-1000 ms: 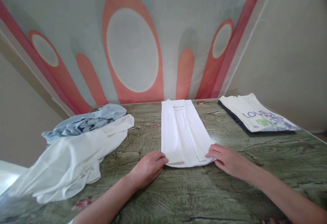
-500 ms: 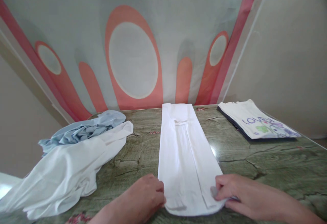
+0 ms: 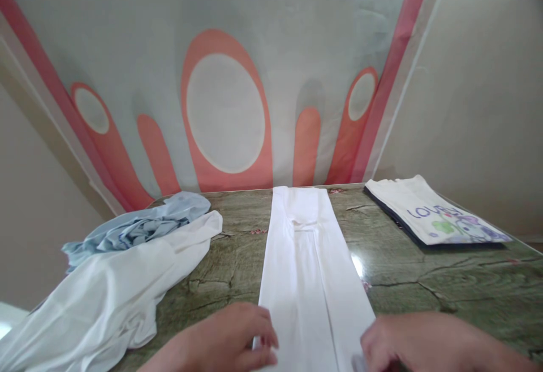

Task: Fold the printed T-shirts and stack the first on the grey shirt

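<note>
A white shirt [image 3: 301,281], folded into a long narrow strip with its sides turned inward, lies on the table pointing away from me. Its near end runs out of the bottom of the picture. My left hand [image 3: 231,335] is at the strip's left edge, fingers curled and thumb below them, with a bit of white cloth showing inside the grasp. On the opposite edge, my right hand [image 3: 407,338] has its fingers bent down onto the cloth; its fingertips are partly blurred and cut off by the frame.
Left of the strip lies a loose white garment [image 3: 114,287], with a crumpled light blue garment [image 3: 144,228] behind it. At the back right rests a folded white printed shirt [image 3: 424,208] on a dark cloth [image 3: 418,242]. The wood-patterned table [image 3: 224,253] meets a decorated wall [image 3: 280,50].
The view has tilted up slightly, so everything sits lower in the picture and the strip's near hem has left the frame. Both hands stay at the strip's edges, the left one's fingers slightly looser.
</note>
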A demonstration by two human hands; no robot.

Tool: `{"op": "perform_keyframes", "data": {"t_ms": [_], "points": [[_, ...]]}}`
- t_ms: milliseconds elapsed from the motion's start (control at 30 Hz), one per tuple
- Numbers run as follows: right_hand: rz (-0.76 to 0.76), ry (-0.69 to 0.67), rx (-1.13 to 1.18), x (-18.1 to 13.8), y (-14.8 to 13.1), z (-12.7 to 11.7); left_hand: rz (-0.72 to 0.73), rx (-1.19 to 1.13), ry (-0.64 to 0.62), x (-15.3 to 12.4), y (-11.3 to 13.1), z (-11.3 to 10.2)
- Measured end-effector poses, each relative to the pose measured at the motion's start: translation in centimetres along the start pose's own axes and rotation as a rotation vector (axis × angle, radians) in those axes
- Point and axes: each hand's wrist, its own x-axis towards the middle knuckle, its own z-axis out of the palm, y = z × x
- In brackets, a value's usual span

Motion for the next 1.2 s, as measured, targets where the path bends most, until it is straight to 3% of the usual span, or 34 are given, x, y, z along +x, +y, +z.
{"op": "perform_keyframes", "data": {"t_ms": [133,233,300,367,467,600,767,1000,1200], "points": [[0.032,0.266,-0.065,3.6,2.7,-5.5,-0.067,0.116,0.257,4.9,-4.5,-1.4],[0.1,0.523,-0.196,7.9,6.9,-10.1,-0.09,0.212,0.361,9.5,-9.1,-2.6],[0.215,0.655,-0.327,10.7,10.4,-13.0,-0.139,0.243,0.417,12.6,-12.4,-3.8],[0.427,0.778,-0.393,12.7,13.9,-15.5,-0.22,0.255,0.515,15.4,-15.6,-5.2],[0.616,0.907,-0.405,14.1,18.1,-17.9,-0.352,0.235,0.623,18.9,-20.1,-7.3],[0.75,1.022,-0.394,14.7,21.3,-18.2,-0.466,0.201,0.734,22.2,-24.8,-8.9],[0.831,1.123,-0.36,15.3,22.9,-17.2,-0.542,0.154,0.82,24.3,-28.6,-9.9],[0.813,1.134,-0.431,15.3,22.7,-17.0,-0.4,0.106,0.721,24.5,-31.1,-11.4],[0.801,1.101,-0.494,15.4,22.5,-17.0,-0.364,0.097,0.603,24.7,-32.3,-12.5]]}}
